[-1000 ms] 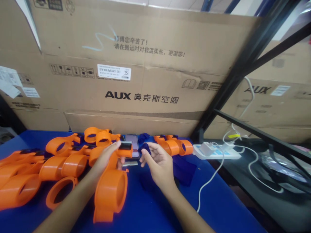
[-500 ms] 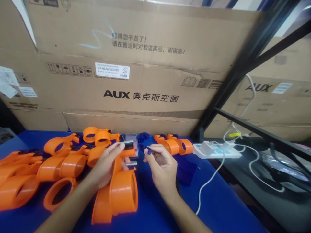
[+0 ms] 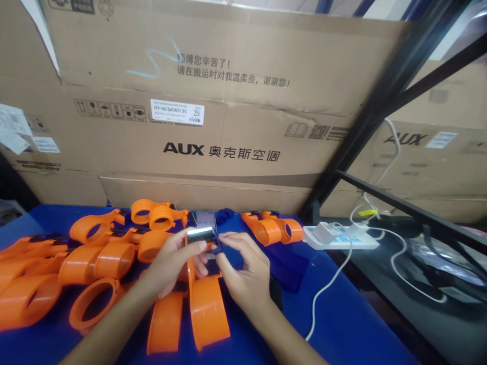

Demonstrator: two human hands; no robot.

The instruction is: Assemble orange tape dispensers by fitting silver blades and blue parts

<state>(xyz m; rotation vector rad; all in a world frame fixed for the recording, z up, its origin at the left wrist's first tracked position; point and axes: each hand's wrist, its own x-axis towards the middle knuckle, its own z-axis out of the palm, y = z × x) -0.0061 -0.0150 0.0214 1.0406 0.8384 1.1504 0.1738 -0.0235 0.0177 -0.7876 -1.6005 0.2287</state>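
My left hand (image 3: 178, 261) is closed round the upper end of an orange tape dispenser (image 3: 209, 312), whose wide ring hangs down below the fingers. At that end sit a black part and a shiny toothed metal blade (image 3: 200, 233). Between the thumb and fingers of my right hand (image 3: 245, 268), a small dark blue plastic piece (image 3: 216, 242) is pinched against the right end of the blade. Another orange dispenser (image 3: 165, 322) lies just left of the held one, partly covered by my left hand.
Several orange tape dispensers (image 3: 114, 258) cover the left of the blue table (image 3: 335, 314). Two more (image 3: 268, 229) lie at the back right, near a white power strip (image 3: 342, 237) with a cable. A phone (image 3: 206, 219) and blue pieces (image 3: 225, 215) lie behind my hands. Large cardboard boxes (image 3: 228, 116) stand behind.
My right hand has moved left, bringing the blue piece against the blade end. The held dispenser has turned, its ring swinging right and downward.
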